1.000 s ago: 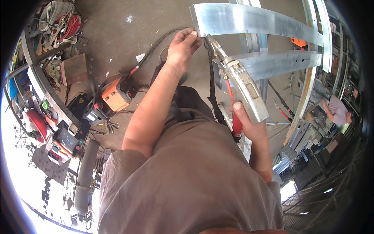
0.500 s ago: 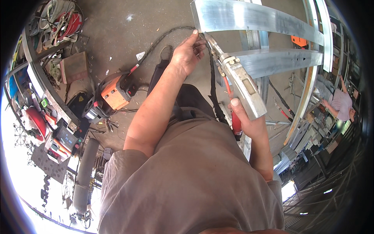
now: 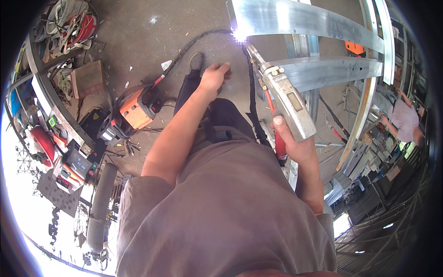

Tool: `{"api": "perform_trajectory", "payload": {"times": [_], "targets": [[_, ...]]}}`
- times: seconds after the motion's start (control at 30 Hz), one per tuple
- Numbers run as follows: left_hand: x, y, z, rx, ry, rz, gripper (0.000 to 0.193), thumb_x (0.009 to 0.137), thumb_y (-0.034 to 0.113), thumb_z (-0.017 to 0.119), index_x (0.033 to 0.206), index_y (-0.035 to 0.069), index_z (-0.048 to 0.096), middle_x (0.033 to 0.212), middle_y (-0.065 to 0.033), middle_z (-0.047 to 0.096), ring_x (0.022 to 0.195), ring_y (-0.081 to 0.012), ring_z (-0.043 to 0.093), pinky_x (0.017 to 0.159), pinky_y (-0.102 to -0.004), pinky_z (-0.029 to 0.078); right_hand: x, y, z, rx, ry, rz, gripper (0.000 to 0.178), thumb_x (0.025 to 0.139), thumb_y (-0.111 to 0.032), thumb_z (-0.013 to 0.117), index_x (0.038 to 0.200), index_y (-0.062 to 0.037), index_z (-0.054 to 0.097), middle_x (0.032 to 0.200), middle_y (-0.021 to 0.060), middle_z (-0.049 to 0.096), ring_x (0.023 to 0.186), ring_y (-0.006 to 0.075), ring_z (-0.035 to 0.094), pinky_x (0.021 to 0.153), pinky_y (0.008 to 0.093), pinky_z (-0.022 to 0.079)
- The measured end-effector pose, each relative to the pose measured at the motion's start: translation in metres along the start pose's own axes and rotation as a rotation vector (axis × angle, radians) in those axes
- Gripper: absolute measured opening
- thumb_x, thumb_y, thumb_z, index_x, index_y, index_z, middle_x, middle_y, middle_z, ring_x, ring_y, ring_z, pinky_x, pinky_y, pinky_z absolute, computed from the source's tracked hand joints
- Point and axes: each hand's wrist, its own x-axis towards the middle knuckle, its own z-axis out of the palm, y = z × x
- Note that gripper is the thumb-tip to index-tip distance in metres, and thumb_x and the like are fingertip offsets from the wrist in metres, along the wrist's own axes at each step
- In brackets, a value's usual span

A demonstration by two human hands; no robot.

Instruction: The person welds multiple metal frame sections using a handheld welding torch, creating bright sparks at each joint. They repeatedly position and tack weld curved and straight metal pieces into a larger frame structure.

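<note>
My right hand is wrapped around a welding gun, its thumb lying along the lower end. The gun is silver-grey and scuffed, with a narrow nozzle pointing up and left. A bright white-violet arc burns at the nozzle tip, on the near left corner of a shiny rectangular metal tube. Short of that corner and to its left, my left hand hangs in the air with nothing in it. Its fingers are loosely bent and slightly blurred. Glare hides the metal at the arc.
A second metal tube runs beside the first, joined to an upright frame on the right. On the floor at left stands an orange machine, near a dark cable. Another person is at far right.
A bright arc has lit at the nozzle tip. My left hand has drawn back from the tube's corner, down and left. My right hand and the welding gun have hardly moved.
</note>
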Motion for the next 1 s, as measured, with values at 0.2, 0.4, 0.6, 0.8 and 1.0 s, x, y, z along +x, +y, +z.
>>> {"api": "perform_trajectory", "payload": {"times": [0.2, 0.4, 0.6, 0.8, 1.0], "targets": [[0.005, -0.081, -0.091, 0.985, 0.046, 0.077, 0.050, 0.091, 0.046, 0.067, 0.110, 0.001, 0.075, 0.111, -0.0226, 0.075, 0.110, -0.0392, 0.070, 0.097, -0.0464, 0.053, 0.001, -0.003, 0.000, 0.048, -0.036, 0.039, 0.055, 0.101, -0.027, 0.071, 0.145, 0.0007, 0.052, 0.130, 0.0113, 0.062, 0.109, 0.0195, 0.063, 0.096, 0.0350, 0.051], [-0.001, -0.100, -0.126, 0.790, 0.110, -0.070, 0.048, 0.094, 0.045, 0.065, 0.110, 0.002, 0.075, 0.109, -0.0235, 0.075, 0.108, -0.0378, 0.071, 0.095, -0.0466, 0.053, 0.000, -0.005, 0.000, 0.048, -0.043, 0.055, 0.056, 0.101, -0.027, 0.070, 0.147, 0.0003, 0.052, 0.137, 0.0123, 0.060, 0.116, 0.0201, 0.061, 0.100, 0.0358, 0.049], [0.007, -0.110, -0.125, 0.869, 0.083, -0.050, 0.054, 0.094, 0.050, 0.062, 0.116, 0.003, 0.074, 0.115, -0.0263, 0.073, 0.115, -0.0406, 0.068, 0.100, -0.0472, 0.052, -0.004, 0.002, -0.001, 0.048, -0.024, 0.076, 0.052, 0.101, -0.025, 0.070, 0.143, 0.0009, 0.054, 0.128, 0.0100, 0.062, 0.107, 0.0182, 0.062, 0.095, 0.0344, 0.051], [0.008, -0.116, -0.130, 0.839, 0.111, -0.025, 0.054, 0.094, 0.051, 0.062, 0.114, 0.003, 0.074, 0.114, -0.0270, 0.073, 0.114, -0.0422, 0.068, 0.098, -0.0476, 0.051, -0.022, 0.015, -0.006, 0.074, 0.039, 0.009, 0.040, 0.104, -0.028, 0.066, 0.130, 0.0018, 0.062, 0.107, 0.0092, 0.070, 0.091, 0.0182, 0.070, 0.081, 0.0341, 0.056], [-0.008, -0.114, -0.128, 0.883, 0.154, 0.029, 0.051, 0.095, 0.050, 0.063, 0.112, 0.004, 0.075, 0.110, -0.0255, 0.074, 0.112, -0.0415, 0.069, 0.097, -0.0473, 0.052, -0.040, 0.033, -0.008, 0.133, 0.050, -0.026, 0.042, 0.104, -0.031, 0.064, 0.129, 0.0023, 0.061, 0.105, 0.0088, 0.068, 0.089, 0.0169, 0.067, 0.080, 0.0336, 0.055]]}}
